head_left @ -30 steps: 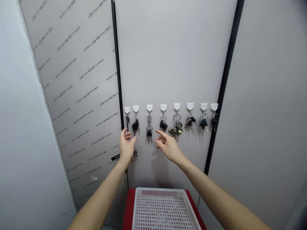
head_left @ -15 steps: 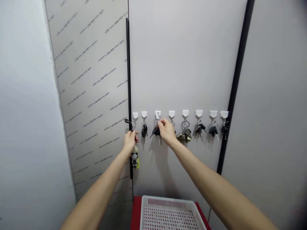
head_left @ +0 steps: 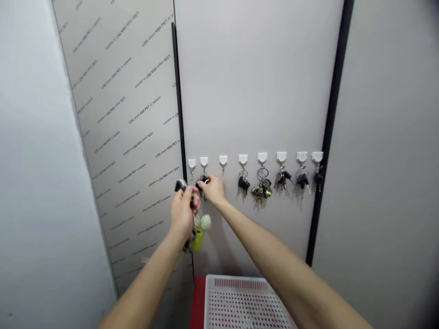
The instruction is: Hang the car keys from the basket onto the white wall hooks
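Hooks [head_left: 243, 159], eight in number and white, run in a row across the grey panel [head_left: 257, 91], from its left edge to the black strip [head_left: 329, 123] at its right edge. My left hand [head_left: 185, 208] is at the panel's left edge, below the first hook, fingers curled around a keychain [head_left: 180, 183]. Its dark strap loops out above my grip; a yellow-green charm [head_left: 196, 240] and a pale green charm [head_left: 206, 222] dangle below, blurred. My right hand [head_left: 213, 188] is just beside it, slightly higher, thumb and fingers narrowed on black keys [head_left: 201, 183] directly under the second hook from that edge. Whether these are off the hook, or whether this grip contains a further bunch, I cannot determine. The third hook shows its metal prong. The fourth carries a dark key bunch [head_left: 243, 183]; the fifth, a large ring with brass-coloured pieces [head_left: 260, 191]. Toward the panel's right edge, three more key bunches [head_left: 283, 178] hang, one per hook, the last beside the strip. Below stands a white perforated basket [head_left: 236, 283], with a red surface [head_left: 199, 299] along its left edge; my right forearm covers its far right corner.
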A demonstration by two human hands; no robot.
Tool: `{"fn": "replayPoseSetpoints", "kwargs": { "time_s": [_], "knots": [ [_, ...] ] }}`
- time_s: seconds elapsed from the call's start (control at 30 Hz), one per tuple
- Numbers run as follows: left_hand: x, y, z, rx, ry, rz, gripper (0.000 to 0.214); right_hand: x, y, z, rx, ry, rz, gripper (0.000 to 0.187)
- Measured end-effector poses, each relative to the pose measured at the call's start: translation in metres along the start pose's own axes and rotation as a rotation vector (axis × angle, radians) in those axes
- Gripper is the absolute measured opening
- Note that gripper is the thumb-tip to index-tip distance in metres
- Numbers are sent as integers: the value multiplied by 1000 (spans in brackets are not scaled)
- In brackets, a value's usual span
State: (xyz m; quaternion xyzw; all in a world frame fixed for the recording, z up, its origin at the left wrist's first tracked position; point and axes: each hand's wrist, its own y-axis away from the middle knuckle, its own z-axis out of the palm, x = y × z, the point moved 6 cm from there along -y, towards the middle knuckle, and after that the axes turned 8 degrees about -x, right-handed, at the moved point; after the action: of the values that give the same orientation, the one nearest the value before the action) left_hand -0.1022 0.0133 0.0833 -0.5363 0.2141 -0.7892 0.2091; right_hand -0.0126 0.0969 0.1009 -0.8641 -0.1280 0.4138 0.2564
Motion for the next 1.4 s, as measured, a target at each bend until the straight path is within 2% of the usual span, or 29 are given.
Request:
{"fn": "replayPoseSetpoints", "kwargs": {
  "time_s": [0.1,0.27,0.37,0.43,0.5,0.6,0.73,0.77,0.87,0.93,1.0,1.07,1.13,1.2,1.3,1.4],
  "knots": [
    [-35,38,3,7,26,-143,22,-7,-2,-1,-5,25,-13,24],
    [-97,90,7,17,56,-345,28,-45,-11,-39,34,-40,-119,25],
    [-124,112,11,-21,11,-430,31,-69,-11,-48,-172,14,-207,24],
    [-136,124,10,-47,-6,-480,33,-66,2,-44,-360,51,-249,22],
    [-143,133,3,-50,-17,-512,34,-42,24,-37,-512,79,-254,20],
    [-146,141,-9,-48,-61,-538,34,25,72,-23,-658,116,-194,19],
    [-149,142,-21,-87,-192,-545,34,129,148,0,-778,208,61,20],
    [-152,143,-23,-107,-241,-544,34,148,165,4,-761,228,112,20],
    [-162,147,-34,-185,-465,-553,31,180,200,12,-696,231,155,20],
    [-163,147,-41,-247,-661,-561,27,181,202,7,-665,205,142,20],
    [-155,140,-40,-336,-816,-587,33,167,182,-14,-557,156,84,20],
    [-139,120,-27,-425,-877,-596,39,143,144,-53,-317,92,4,25],
    [-113,84,0,-426,-867,-461,39,119,105,-95,-30,61,-83,33],
    [-90,40,34,-360,-825,-285,39,100,74,-123,177,54,-153,38],
    [-77,-17,78,-215,-755,-114,41,92,44,-134,293,128,-129,43],
    [-84,-51,102,-106,-754,-76,32,98,31,-127,245,139,-38,38]
  ]
}}
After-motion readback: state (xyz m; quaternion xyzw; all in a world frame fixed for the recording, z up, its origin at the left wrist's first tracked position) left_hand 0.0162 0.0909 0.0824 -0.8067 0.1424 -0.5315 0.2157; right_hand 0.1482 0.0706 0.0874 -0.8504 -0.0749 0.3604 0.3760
